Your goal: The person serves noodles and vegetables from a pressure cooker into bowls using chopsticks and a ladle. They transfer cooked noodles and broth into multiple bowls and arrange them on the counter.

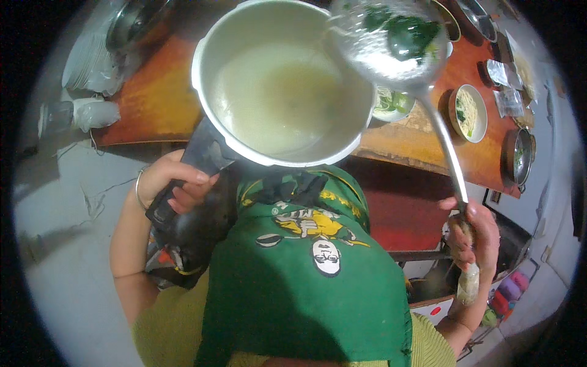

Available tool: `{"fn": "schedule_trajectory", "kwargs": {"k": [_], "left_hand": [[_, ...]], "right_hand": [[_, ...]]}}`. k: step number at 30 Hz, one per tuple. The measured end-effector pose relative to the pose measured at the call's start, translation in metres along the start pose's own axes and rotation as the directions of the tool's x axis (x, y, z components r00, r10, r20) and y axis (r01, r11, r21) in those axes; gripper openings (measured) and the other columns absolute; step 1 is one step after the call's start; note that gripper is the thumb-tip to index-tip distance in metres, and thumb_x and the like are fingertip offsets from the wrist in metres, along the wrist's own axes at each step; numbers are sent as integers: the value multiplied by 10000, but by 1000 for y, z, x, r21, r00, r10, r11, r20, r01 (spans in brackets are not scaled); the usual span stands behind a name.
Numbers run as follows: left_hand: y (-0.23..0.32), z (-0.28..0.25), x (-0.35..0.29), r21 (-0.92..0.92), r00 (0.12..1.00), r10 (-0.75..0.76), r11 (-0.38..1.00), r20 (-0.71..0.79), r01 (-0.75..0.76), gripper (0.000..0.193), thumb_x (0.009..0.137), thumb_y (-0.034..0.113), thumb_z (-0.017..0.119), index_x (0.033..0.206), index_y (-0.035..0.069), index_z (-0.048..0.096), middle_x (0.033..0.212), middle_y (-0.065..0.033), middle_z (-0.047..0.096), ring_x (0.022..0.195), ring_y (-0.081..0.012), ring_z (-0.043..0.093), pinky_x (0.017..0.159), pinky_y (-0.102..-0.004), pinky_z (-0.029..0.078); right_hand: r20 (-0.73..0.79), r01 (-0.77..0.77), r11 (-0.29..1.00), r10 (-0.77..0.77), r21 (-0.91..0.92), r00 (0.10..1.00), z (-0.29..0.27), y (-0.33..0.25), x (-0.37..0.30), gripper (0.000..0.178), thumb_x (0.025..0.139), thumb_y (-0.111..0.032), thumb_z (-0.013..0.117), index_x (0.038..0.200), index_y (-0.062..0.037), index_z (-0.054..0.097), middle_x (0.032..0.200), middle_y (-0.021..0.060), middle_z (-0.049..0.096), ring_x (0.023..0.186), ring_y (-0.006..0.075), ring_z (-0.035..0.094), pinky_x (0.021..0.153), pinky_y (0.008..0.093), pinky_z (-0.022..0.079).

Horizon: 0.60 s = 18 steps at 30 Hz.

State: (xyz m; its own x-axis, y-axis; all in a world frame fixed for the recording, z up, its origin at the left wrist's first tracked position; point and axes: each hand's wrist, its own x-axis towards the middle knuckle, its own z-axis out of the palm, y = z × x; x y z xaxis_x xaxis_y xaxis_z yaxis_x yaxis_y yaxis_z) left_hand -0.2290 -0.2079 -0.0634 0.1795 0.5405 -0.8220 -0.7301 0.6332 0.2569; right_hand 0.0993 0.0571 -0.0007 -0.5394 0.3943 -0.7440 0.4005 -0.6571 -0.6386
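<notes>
My left hand [184, 177] is closed around the black handle [211, 150] of a deep metal pot [269, 161]. Pale, cloudy liquid [287, 98] lies inside the pot, which I hold up in front of my green apron [293, 287]. In my right hand [471, 235] is the long handle of a metal ladle [449, 147]. The ladle's wide head is over the pot's right rim, with wet dark leafy greens [413, 37] and some pale strands in it. Partly hidden behind the pot and ladle, a white bowl [400, 114] contains pale noodles and greens.
On the wooden table [147, 116], a bowl of noodles with greens [468, 113] stands at the right, near a round metal pan [520, 159] at the edge. Clear packets [509, 101] lie beyond. Stacked white dishes [92, 64] and a plastic-wrapped bundle [96, 114] are at the left.
</notes>
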Motion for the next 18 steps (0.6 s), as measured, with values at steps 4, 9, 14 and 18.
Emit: {"fn": "schedule_trajectory", "kwargs": {"k": [4, 9, 14, 18], "left_hand": [[-5, -2, -1, -61, 1000, 4, 998, -6, -4, 123, 747, 54, 526, 834, -10, 466, 556, 13, 349, 404, -31, 310, 310, -170, 217], [-8, -3, -2, -93, 999, -4, 996, -34, 1, 124, 749, 42, 515, 837, -23, 457, 557, 0, 349, 407, -29, 311, 312, -170, 210], [-3, 2, -5, -18, 999, 14, 1000, -37, -14, 131, 747, 52, 522, 833, -21, 455, 550, -1, 344, 405, -29, 304, 313, -173, 201], [-7, 2, -3, 11, 997, 54, 998, -46, -54, 136, 744, 65, 531, 831, -12, 462, 546, 5, 347, 404, -30, 300, 312, -176, 196]], "right_hand": [[7, 181, 983, -181, 10, 983, -21, 1, -8, 344, 902, -224, 350, 1030, 77, 456, 436, -11, 315, 249, 33, 251, 206, 181, 218], [-186, 220, 963, -248, -155, 951, -25, 14, -3, 360, 897, -238, 356, 1062, 59, 475, 458, -22, 312, 256, 35, 238, 220, 188, 202], [-348, 97, 761, -401, -641, 847, -56, 80, 56, 293, 872, -207, 467, 1065, 0, 543, 562, 17, 451, 492, 96, 392, 460, 246, 337], [-310, -182, 274, -551, -944, 775, -39, 93, 72, 314, 869, -203, 465, 1129, -31, 498, 743, 231, 556, 611, 315, 539, 574, 375, 427]]}}
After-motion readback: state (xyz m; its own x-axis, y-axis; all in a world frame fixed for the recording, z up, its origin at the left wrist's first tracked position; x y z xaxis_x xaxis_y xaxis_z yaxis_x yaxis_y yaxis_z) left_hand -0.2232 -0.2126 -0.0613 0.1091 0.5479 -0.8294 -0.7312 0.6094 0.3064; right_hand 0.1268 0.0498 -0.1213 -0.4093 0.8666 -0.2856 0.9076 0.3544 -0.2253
